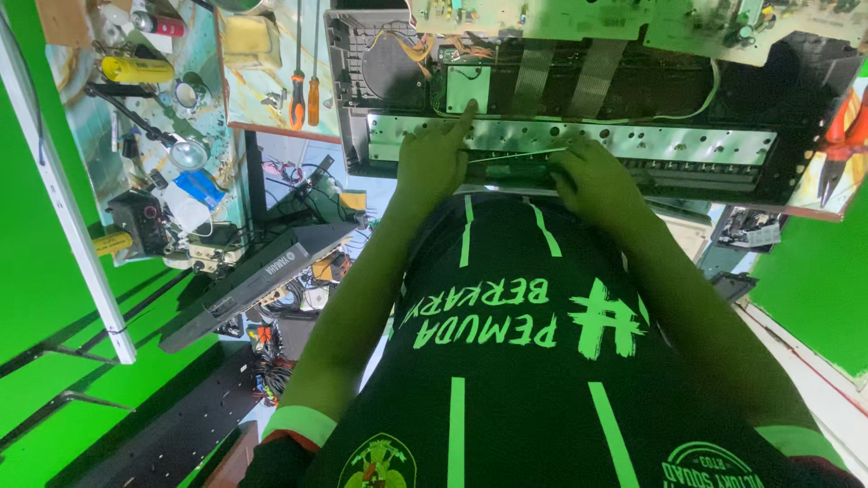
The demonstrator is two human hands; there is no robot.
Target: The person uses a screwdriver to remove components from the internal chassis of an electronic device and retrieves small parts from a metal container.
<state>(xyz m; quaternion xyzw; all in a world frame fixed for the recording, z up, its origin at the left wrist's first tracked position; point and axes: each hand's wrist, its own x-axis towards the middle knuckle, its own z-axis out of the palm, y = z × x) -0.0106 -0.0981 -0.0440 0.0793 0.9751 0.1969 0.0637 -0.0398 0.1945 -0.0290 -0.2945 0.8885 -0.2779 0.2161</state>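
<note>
An opened grey electronic keyboard chassis (357,90) lies on the bench in front of me, with a long perforated metal rail (651,143) across it, green circuit boards (561,18) and flat ribbon cables (533,77). My left hand (432,158) rests on the rail, its index finger stretched out to a small green board (467,90). My right hand (592,181) is closed around a thin tool (515,155), probably a screwdriver, whose shaft lies sideways along the rail towards my left hand. My black shirt with green stripes fills the lower frame.
Two orange-handled screwdrivers (298,99) lie left of the chassis. A cluttered side bench holds a yellow cylinder (136,70) and small parts. A dark keyboard instrument (262,271) leans below on the left. Red-handled pliers (845,136) sit at the right edge. Green walls stand on both sides.
</note>
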